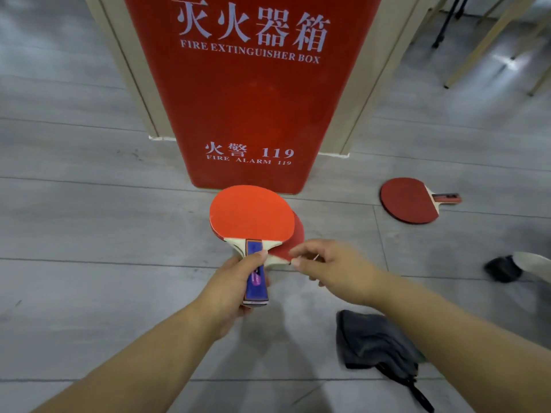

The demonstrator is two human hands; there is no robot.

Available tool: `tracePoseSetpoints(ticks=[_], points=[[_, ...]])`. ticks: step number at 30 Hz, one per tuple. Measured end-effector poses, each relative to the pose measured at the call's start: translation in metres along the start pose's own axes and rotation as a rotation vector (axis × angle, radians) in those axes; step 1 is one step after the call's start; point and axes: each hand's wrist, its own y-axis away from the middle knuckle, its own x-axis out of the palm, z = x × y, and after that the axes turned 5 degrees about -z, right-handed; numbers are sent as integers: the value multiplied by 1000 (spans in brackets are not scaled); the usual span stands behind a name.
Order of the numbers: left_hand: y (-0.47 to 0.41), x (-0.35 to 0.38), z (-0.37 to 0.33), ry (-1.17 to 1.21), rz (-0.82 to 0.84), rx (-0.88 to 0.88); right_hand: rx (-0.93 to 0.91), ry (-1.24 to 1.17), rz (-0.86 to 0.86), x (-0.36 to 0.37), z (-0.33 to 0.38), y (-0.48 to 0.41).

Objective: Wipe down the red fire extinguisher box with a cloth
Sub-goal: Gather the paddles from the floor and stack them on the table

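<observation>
Prep, seemingly: left hand [235,281] grips top paddle [252,214] by its handle, right hand [334,269] pinches lower paddle [295,234], probably clearing box [253,99] front; cloth [372,338] lies idle, lower right.

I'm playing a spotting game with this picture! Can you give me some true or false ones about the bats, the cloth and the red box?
1. The left hand holds a bat by its blue handle. True.
2. The right hand holds the cloth. False: the cloth lies on the floor, and the right hand pinches a darker bat.
3. A third bat lies alone on the floor. True.
4. The box is blue. False: it is red.
</observation>
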Motion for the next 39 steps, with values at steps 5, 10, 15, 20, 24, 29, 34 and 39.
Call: tracePoseSetpoints(ticks=[5,10,15,20,24,29,34,39], points=[[-4,31,-14,-15,28,-47,98,104,-206,-56,-62,5],[-24,84,-30,-146,83,-23,266,150,-374,-110,-139,8],[-56,148,-45,-220,170,-30,430,224,-423,-158,-207,-9],[-95,196,-52,-413,121,19,501,380,-448,-205,-249,-50],[-117,222,-58,-552,101,65,509,612,-442,-236,-271,-88],[-137,232,-56,-621,41,46,507,850,-299,-259,-296,-121],[-144,223,-53,-665,-6,-27,546,933,-157,-263,-321,-142],[-153,222,-41,-656,-47,-61,548,979,-138,-261,-337,-151]])
